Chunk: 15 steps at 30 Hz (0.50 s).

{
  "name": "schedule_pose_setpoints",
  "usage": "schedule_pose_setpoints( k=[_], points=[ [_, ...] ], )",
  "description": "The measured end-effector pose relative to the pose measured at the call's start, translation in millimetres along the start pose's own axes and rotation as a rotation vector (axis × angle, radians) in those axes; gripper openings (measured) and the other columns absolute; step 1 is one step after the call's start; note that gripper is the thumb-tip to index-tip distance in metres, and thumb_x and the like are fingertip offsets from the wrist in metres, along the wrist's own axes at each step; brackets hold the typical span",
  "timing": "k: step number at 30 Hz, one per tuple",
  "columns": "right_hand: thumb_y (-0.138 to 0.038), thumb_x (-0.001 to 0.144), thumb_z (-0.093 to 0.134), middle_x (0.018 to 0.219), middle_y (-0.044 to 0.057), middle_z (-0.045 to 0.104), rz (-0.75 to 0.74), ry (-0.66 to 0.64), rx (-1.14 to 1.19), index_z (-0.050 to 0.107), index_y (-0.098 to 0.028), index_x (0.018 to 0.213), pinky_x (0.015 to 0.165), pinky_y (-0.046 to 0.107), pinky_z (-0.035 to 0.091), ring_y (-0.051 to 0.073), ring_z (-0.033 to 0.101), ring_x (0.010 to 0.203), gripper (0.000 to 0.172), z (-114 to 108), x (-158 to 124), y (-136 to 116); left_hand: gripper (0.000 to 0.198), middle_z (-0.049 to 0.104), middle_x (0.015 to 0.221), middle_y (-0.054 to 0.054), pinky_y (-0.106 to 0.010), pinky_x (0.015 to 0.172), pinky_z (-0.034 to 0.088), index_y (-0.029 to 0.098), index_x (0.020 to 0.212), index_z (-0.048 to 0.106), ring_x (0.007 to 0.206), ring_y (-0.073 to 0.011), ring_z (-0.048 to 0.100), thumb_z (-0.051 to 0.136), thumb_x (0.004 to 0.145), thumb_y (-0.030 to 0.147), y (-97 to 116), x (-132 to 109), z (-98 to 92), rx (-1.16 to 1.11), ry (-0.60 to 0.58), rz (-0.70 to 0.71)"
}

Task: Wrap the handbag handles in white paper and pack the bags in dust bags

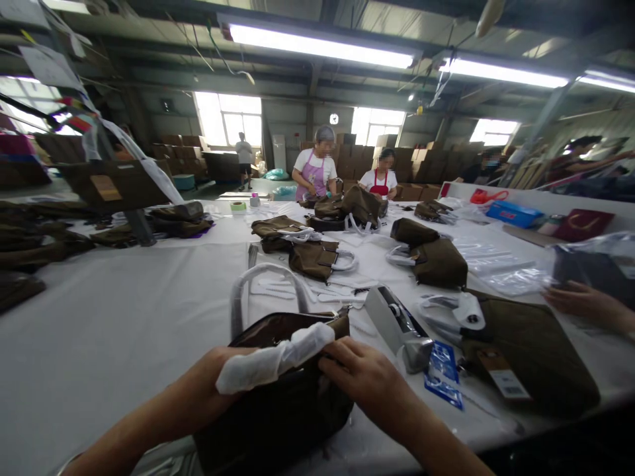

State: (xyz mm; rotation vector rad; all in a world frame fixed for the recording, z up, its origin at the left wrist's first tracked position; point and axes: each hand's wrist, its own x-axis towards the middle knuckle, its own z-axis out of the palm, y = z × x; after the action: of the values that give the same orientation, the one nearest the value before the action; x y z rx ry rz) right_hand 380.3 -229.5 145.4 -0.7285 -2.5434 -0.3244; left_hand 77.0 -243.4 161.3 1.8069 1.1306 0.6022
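Observation:
A dark olive handbag [278, 423] with an open zip top stands at the table's front edge, right before me. Its far handle [243, 297] arches up in clear wrap, while white padding covers the near handle [275, 360]. My left hand [215, 373] is closed on the bag's upper left rim, its fingers partly hidden behind the near handle. At the upper right corner, my right hand [364, 373] has its fingers bent and pressed on the bag by the handle's end. What lies under those fingertips is hidden.
A grey tape dispenser [397, 324] and blue packets [444, 373] lie to the right, beside another tagged olive bag [530, 357]. Several bags occupy the table's middle. A co-worker's hand [585, 304] reaches in at right; two people [317, 168] work across the table.

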Motion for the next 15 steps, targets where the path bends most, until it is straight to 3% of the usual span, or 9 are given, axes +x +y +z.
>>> schedule_pose_setpoints(
  k=[3,5,7,9,11,15],
  points=[
    [-0.015,0.095,0.058,0.09,0.004,0.073,0.039,0.04,0.114,0.065,-0.02,0.095,0.064,0.028,0.051,0.018,0.065,0.075,0.008,-5.8,1.7,0.5,0.041,0.074,0.114,-0.004,-0.032,0.098,0.052,0.023,0.115,0.073,0.111,-0.0307,0.064,0.069,0.084,0.051,12.7,-6.9,-10.8,-0.004,-0.177,0.003],
    [-0.021,0.094,0.062,0.078,0.0,0.069,0.241,0.162,0.32,0.063,-0.021,0.089,0.06,0.024,0.049,0.014,0.063,0.066,0.005,-2.7,0.1,-6.5,0.07,0.063,0.138,-0.003,-0.037,0.11,0.043,0.026,0.132,0.066,0.131,-0.0347,0.053,0.065,0.079,0.072,17.3,-8.7,-15.9,-0.157,-0.305,-0.031],
    [-0.024,0.09,0.067,0.071,-0.002,0.065,0.472,0.29,0.495,0.062,-0.021,0.085,0.057,0.021,0.047,0.012,0.061,0.061,0.008,3.9,-1.3,-17.7,0.086,0.059,0.144,-0.006,-0.038,0.11,0.043,0.023,0.136,0.063,0.134,-0.0356,0.051,0.043,0.081,0.086,19.5,-5.7,-14.9,-0.396,-0.334,-0.097],
    [-0.025,0.088,0.07,0.067,-0.003,0.063,0.61,0.392,0.553,0.062,-0.021,0.082,0.055,0.021,0.047,0.011,0.06,0.058,0.011,10.5,-1.6,-29.0,0.092,0.066,0.133,-0.013,-0.038,0.104,0.047,0.014,0.13,0.067,0.125,-0.0335,0.059,0.024,0.088,0.084,21.2,1.6,-8.2,-0.604,-0.268,-0.142],
    [-0.026,0.088,0.07,0.066,-0.003,0.063,0.649,0.463,0.539,0.061,-0.021,0.081,0.055,0.02,0.047,0.011,0.059,0.057,0.012,13.9,-1.2,-37.0,0.093,0.074,0.117,-0.017,-0.037,0.099,0.05,0.009,0.121,0.071,0.112,-0.0306,0.067,0.019,0.091,0.08,23.4,10.0,0.5,-0.762,-0.225,-0.171],
    [-0.02,0.088,0.069,0.067,-0.003,0.062,0.538,0.517,0.497,0.06,-0.022,0.083,0.053,0.019,0.047,0.01,0.059,0.056,0.01,8.9,-2.9,-40.3,0.103,0.078,0.092,-0.021,-0.037,0.087,0.055,0.006,0.107,0.075,0.089,-0.0287,0.074,0.022,0.081,0.091,26.1,19.9,13.0,-0.97,-0.306,-0.257]
  ],
)
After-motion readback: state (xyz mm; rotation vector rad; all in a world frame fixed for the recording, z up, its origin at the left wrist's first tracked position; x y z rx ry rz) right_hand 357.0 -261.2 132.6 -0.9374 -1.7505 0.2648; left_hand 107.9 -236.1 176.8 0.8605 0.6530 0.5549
